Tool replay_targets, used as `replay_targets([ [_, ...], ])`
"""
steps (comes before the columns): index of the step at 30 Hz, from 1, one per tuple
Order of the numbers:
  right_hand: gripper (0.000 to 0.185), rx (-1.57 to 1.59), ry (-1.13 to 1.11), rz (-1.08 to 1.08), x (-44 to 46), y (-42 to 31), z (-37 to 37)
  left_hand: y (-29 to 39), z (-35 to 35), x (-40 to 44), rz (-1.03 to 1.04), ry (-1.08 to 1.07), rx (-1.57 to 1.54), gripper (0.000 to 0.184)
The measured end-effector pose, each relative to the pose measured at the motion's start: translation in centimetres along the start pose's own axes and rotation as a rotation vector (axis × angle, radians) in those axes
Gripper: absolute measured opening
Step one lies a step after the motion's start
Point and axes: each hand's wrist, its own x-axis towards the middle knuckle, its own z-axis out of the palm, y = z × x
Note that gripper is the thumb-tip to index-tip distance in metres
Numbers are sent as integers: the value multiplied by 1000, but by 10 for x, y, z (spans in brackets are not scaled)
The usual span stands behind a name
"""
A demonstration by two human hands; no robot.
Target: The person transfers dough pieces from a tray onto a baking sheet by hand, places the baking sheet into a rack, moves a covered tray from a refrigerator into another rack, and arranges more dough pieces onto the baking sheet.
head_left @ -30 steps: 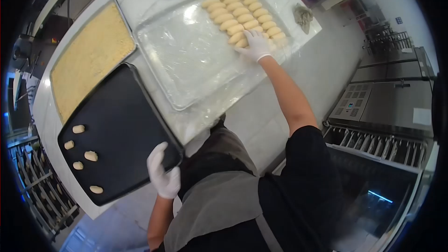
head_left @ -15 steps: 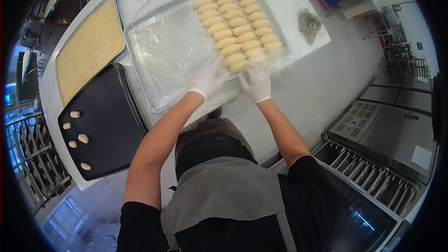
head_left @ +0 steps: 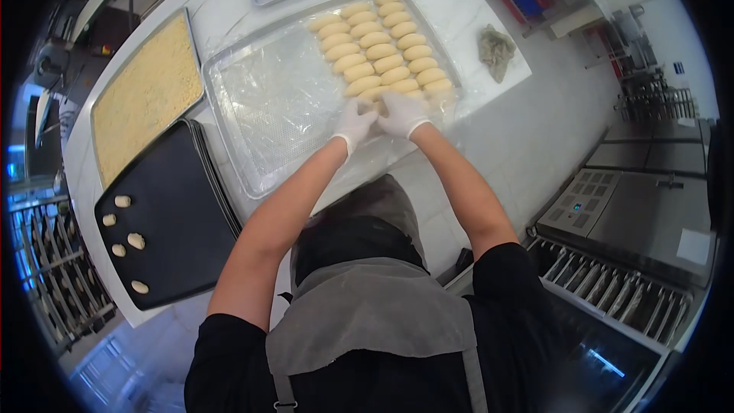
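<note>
Thin white gloves here, left hand and right hand alike, ending at the wrists! Loose black shirt, short-sleeved. Over it, a grey apron, two straps, a small buckle on the left one. Nearest the table's edge, greyish cloth, perhaps the apron's skirt.

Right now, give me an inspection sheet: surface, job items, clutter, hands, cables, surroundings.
Surface: white marbled table, carrying several trays.
Job items: pale dough pieces in rows on the tray with clear plastic, towards its right side.
Clutter: crumpled cloth near the table's right edge; five small pieces on a black tray.
Hands: left hand and right hand gloved, close together at the rows' near end; grip unclear.
Cables: nothing seen on the table.
Surroundings: rack left, steel cabinet right.
</note>
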Motion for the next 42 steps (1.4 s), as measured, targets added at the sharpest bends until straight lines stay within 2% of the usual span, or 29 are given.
replay_targets([
  [2,46,63,-6,-79,4,3,-8,7,1,-5,-34,9,-112,53],
  [5,50,192,-7,-224,4,27,-15,11,19,-24,-27,133,-780,51],
  [6,50,230,32,-323,1,40,-11,14,24,-27,-23,167,-793,51],
  [8,50,284,54,-447,-6,53,-11,16,19,-32,-41,52,-509,49],
  [9,50,249,137,-575,-14,56,-11,17,17,-34,-60,-13,-363,48],
  [10,50,213,223,-708,-14,58,-15,18,15,-32,-63,18,-368,48],
  [11,50,223,207,-729,-13,61,-20,18,14,-33,13,-3,-227,47],
  [13,51,208,171,-708,-14,62,-32,22,15,-38,155,-58,61,44],
  [14,52,199,156,-695,-13,60,-38,27,15,-41,145,-40,56,44],
  [15,52,204,142,-713,-10,55,-44,32,14,-46,114,12,-60,44],
  [17,49,503,221,-722,1,35,-55,50,11,-54,66,116,-286,45],
  [18,48,652,262,-719,9,30,-58,55,10,-54,71,132,-285,45],
  [19,48,655,259,-733,22,29,-55,60,8,-53,59,171,-562,43],
  [21,48,548,229,-493,59,33,-33,65,3,-49,41,235,-1117,39],
  [22,48,490,213,-371,71,35,-24,59,1,-44,48,241,-1119,39],
  [23,48,487,212,-381,80,36,-20,44,-2,-33,143,282,-1026,39],
  [26,56,-23,256,-432,99,37,-12,22,-8,-7,334,384,-848,39],
  [29,57,-144,237,-386,106,29,3,22,-4,10,-28,508,-827,48],
  [30,57,-203,230,-354,107,28,7,22,-5,11,-29,513,-830,48],
  [33,59,-152,172,-374,115,35,4,35,-9,8,-74,431,-428,50],
  [34,60,-127,147,-382,117,38,-1,35,-10,8,-72,426,-426,50],
  [37,63,38,217,-430,107,57,-11,34,-9,5,110,334,132,50],
  [38,64,123,255,-457,103,62,-14,35,-7,5,112,329,132,50],
  [41,64,218,334,-427,73,85,-6,43,4,4,304,500,806,43],
  [42,64,265,376,-417,70,91,-3,49,2,7,308,496,806,43],
])
